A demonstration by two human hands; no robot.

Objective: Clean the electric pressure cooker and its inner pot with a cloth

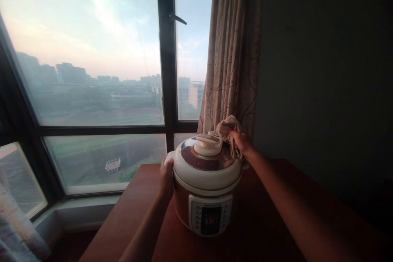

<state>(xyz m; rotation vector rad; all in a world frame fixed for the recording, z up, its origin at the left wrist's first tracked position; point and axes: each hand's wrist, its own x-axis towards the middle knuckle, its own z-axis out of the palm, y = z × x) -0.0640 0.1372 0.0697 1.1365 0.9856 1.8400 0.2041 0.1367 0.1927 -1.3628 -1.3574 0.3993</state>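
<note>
A white and brown electric pressure cooker [206, 184] stands on a reddish-brown table [129, 213], its control panel facing me. My left hand [166, 180] grips the cooker's left side, fingers wrapped round its rim. My right hand [242, 142] is closed on a crumpled beige cloth [227, 127], which rests on the right rear of the glossy lid next to the white lid knob [208, 144].
A large dark-framed window [167, 69] fills the left and centre behind the table. A patterned curtain [230, 49] hangs just behind the cooker. A dark wall [325, 69] stands to the right. A low window ledge [76, 204] runs on the left.
</note>
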